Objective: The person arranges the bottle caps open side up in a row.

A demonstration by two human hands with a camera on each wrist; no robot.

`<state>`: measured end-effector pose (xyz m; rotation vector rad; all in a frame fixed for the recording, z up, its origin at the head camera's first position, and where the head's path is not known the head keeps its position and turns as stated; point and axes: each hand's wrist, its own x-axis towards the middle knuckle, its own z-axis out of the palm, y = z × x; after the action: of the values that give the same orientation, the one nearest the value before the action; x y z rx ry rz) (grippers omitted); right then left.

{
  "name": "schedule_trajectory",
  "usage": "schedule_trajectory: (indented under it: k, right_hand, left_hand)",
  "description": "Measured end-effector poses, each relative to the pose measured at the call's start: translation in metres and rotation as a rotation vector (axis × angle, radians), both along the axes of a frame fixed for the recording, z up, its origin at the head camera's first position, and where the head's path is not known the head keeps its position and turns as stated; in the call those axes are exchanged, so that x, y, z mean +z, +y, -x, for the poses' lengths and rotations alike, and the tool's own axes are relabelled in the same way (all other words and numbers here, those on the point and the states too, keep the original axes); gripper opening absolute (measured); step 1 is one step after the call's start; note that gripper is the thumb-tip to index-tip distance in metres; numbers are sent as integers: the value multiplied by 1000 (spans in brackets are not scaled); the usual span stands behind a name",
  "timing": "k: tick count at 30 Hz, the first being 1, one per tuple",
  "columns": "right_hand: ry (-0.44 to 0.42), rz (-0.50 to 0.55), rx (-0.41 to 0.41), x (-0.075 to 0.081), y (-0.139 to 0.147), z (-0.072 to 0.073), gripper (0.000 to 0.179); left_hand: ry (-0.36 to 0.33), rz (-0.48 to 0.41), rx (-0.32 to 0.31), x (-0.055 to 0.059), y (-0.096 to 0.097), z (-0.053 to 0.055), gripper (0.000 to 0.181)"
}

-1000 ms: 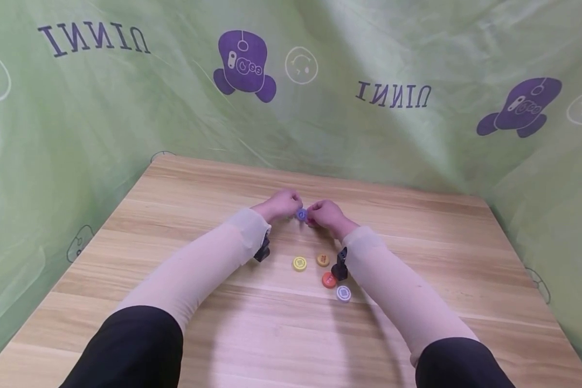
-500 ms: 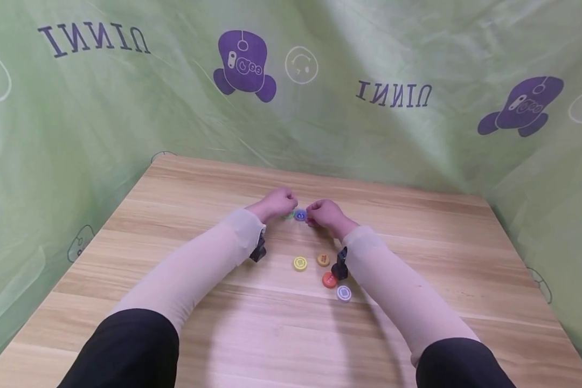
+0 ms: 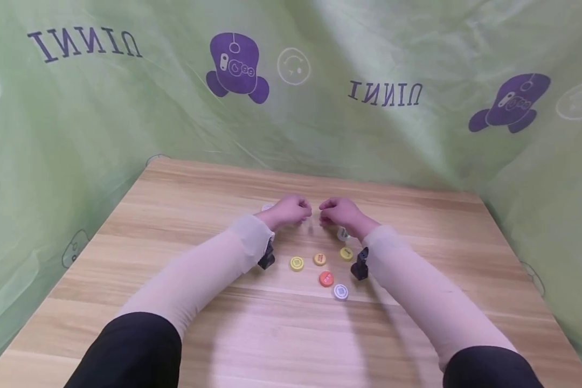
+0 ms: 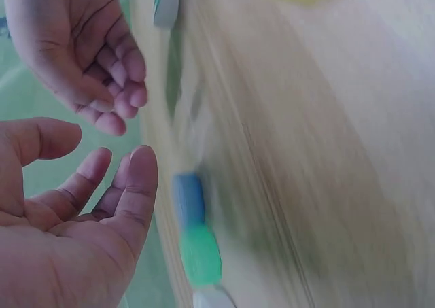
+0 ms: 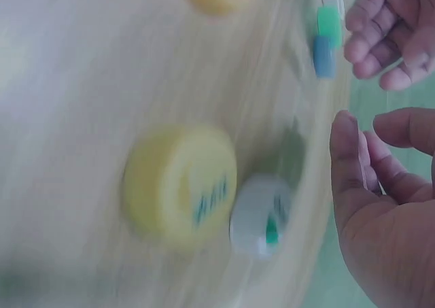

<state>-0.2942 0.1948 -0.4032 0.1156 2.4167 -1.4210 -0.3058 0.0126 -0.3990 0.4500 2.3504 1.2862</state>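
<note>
Facing each other, the left hand (image 3: 287, 211) and the right hand (image 3: 343, 213) are leaving a narrow gap between their fingertips. Both are holding nothing: the fingers are bending loosely, and in the wrist views some space is showing inside each grasp. Beyond the hands, the wood of the table (image 3: 441, 226) is running on to its far edge, where a green sheet (image 3: 310, 129) is hanging. The side edges are lying well apart from both hands, so much room is stretching to the left and to the right. Both arms are reaching forward and slanting inward in light sleeves (image 3: 199, 264), with a dark device (image 3: 267, 257) sitting at each wrist.

Just beside the left hand's fingers, a blue cap (image 4: 189, 199), a green cap (image 4: 201, 255) and a white cap (image 4: 213, 298) are forming a row; whether all are touching, I cannot tell. By the right wrist, a white-green cap (image 5: 260, 216) and a lettered yellow cap (image 5: 180, 185) are lying near each other. Nearer to the person than the hands, a second yellow cap (image 3: 297, 263), an orange cap (image 3: 320, 259), a red cap (image 3: 326, 278) and a pale cap (image 3: 341, 292) are resting.
</note>
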Motion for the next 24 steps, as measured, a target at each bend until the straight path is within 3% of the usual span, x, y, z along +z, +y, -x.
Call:
schedule_trajectory:
  k: [9, 17, 21, 24]
  right_hand:
    - [-12, -96, 71, 7, 48, -6, 33]
    - [-39, -119, 84, 12, 72, -18, 37]
    - [-76, -127, 124, 8, 77, -24, 37]
    - [-104, -122, 150, 4, 79, -27, 37]
  left_hand:
    - [0, 39, -82, -4, 28, -9, 34]
    - [-30, 58, -96, -8, 50, -18, 34]
    - [-69, 56, -89, -10, 58, -24, 37]
    - [-60, 69, -77, -11, 62, -26, 40]
